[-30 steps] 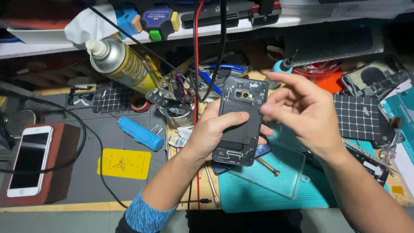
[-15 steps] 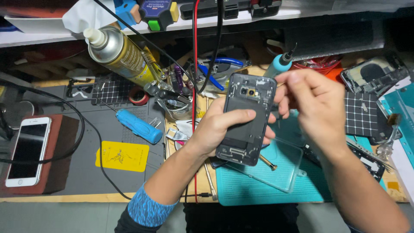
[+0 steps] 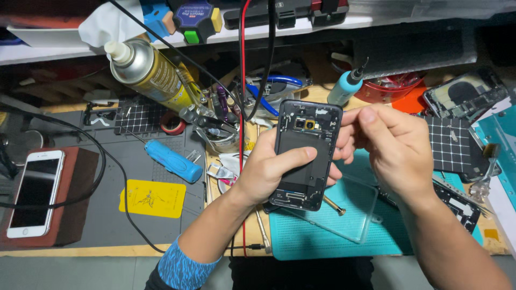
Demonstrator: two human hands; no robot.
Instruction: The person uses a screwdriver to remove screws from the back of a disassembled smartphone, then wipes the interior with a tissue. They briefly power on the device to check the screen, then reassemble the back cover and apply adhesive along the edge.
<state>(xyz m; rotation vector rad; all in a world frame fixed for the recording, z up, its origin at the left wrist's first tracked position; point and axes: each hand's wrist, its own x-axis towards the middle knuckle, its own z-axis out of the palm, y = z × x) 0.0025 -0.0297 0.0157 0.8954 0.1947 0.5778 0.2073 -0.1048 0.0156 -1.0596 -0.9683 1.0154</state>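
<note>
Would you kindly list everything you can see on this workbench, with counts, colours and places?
Opened phone: one, black, back cover off, held above the bench centre.
White phone: one, on a brown block, far left.
Spray can: one, yellow and silver, upper left.
Blue handle: one, on the grey mat.
Yellow card: one, on the grey mat.
Teal mat: one, under a clear plate.
Screwdriver: one, light blue, upright behind the phone.
Left hand: grips the opened phone.
Right hand: fingertips pinched beside the phone's right edge.
</note>
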